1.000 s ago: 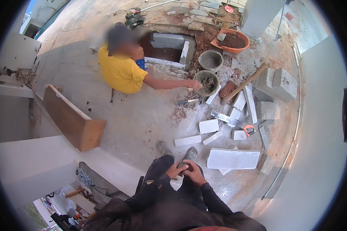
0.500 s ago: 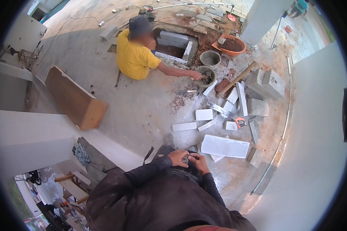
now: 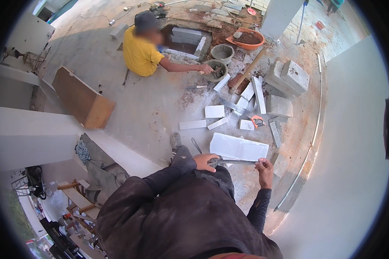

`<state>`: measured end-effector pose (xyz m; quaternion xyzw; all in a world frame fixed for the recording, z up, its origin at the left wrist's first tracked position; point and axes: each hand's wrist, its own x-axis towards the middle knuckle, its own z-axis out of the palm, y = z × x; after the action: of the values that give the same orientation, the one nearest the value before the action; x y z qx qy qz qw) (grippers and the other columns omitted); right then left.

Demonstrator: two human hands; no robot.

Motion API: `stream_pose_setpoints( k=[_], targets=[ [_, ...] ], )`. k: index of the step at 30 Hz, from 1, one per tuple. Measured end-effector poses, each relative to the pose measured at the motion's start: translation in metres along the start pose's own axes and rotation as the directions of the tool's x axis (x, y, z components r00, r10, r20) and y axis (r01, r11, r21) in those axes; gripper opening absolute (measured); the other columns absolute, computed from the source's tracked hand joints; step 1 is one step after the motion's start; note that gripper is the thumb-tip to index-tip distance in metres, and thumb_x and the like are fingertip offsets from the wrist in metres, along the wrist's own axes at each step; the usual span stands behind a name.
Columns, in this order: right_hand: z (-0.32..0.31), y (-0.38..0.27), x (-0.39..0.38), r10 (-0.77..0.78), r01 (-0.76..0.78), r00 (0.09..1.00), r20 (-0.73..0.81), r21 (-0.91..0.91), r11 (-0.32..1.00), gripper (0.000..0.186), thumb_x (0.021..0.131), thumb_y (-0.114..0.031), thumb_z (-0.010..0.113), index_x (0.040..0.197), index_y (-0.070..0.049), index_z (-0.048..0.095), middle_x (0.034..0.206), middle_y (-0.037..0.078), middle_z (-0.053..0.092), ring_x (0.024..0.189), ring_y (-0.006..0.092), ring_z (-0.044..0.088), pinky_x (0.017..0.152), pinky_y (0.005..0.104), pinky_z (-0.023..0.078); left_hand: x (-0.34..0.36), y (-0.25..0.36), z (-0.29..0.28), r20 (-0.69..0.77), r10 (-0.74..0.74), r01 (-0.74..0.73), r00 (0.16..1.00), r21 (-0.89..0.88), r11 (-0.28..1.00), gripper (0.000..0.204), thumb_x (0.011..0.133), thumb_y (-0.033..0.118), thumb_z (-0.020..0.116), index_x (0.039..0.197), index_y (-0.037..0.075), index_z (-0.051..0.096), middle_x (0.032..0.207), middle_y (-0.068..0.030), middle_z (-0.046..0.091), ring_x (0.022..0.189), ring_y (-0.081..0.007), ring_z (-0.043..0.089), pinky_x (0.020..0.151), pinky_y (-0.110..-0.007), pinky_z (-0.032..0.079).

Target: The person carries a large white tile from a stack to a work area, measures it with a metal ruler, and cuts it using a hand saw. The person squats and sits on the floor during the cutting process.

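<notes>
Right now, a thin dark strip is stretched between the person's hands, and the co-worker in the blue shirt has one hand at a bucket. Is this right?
Almost: the co-worker wears a yellow shirt, not blue, as the head view shows. The thin dark strip runs from left hand to right hand, and the co-worker's hand is at a bucket.

A loose brownish-black top [image 3: 181,207] with pale dusty smudges, long close-fitting black sleeves [image 3: 170,170] and dark trousers [image 3: 184,156] are worn, with a greyish shoe [image 3: 175,139] showing; the hands [image 3: 206,162] are bare.
</notes>
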<state>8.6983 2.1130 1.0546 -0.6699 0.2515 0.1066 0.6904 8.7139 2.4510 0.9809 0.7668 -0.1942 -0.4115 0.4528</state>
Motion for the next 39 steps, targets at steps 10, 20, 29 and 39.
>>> stream_pose_setpoints(
  k=[10, 20, 29, 39],
  targets=[
    [-0.137, -0.041, -0.019, -0.068, 0.104, 0.932, -0.356, 0.084, 0.991, 0.021, 0.085, 0.002, 0.06, 0.106, 0.001, 0.059, 0.089, 0.003, 0.06, 0.08, 0.0111, 0.058, 0.07, 0.0225, 0.048, 0.049, 0.034, 0.025, 0.372, 0.018, 0.02, 0.928, -0.099, 0.995, 0.076, 0.072, 0.028, 0.076, 0.138, 0.01, 0.042, 0.139, -0.0166, 0.045, 0.129, -0.0309, 0.042, 0.106, -0.041, 0.033],
    [-0.142, -0.052, 0.01, -0.124, 0.142, 0.908, -0.401, 0.017, 0.99, 0.028, 0.085, -0.002, 0.063, 0.113, 0.0, 0.061, 0.092, 0.002, 0.061, 0.083, 0.0096, 0.058, 0.072, 0.0224, 0.047, 0.075, 0.054, 0.001, 0.248, -0.014, 0.031, 0.969, -0.063, 0.998, 0.072, 0.072, 0.044, 0.076, 0.13, 0.011, 0.048, 0.132, -0.0146, 0.05, 0.122, -0.0285, 0.048, 0.101, -0.038, 0.037],
    [-0.202, -0.093, 0.098, -0.2, 0.171, 0.964, -0.176, -0.166, 0.971, 0.036, 0.086, -0.015, 0.066, 0.119, -0.002, 0.061, 0.098, 0.002, 0.063, 0.086, 0.0089, 0.058, 0.071, 0.023, 0.045, 0.13, 0.069, 0.075, -0.106, 0.025, -0.041, 0.994, -0.151, 0.988, 0.069, 0.073, 0.052, 0.073, 0.122, 0.008, 0.053, 0.114, -0.0153, 0.059, 0.107, -0.0287, 0.056, 0.09, -0.036, 0.042],
    [-0.406, -0.065, 0.193, -0.052, 0.059, 0.998, 0.032, -0.323, 0.944, 0.028, 0.085, -0.018, 0.069, 0.109, -0.003, 0.067, 0.085, -0.001, 0.063, 0.073, 0.0086, 0.054, 0.066, 0.0227, 0.045, 0.248, 0.152, 0.285, -0.414, -0.133, 0.065, 0.901, -0.172, 0.983, 0.053, 0.067, 0.035, 0.07, 0.113, 0.011, 0.059, 0.101, -0.0151, 0.064, 0.096, -0.0326, 0.061, 0.082, -0.041, 0.046]
  ],
)
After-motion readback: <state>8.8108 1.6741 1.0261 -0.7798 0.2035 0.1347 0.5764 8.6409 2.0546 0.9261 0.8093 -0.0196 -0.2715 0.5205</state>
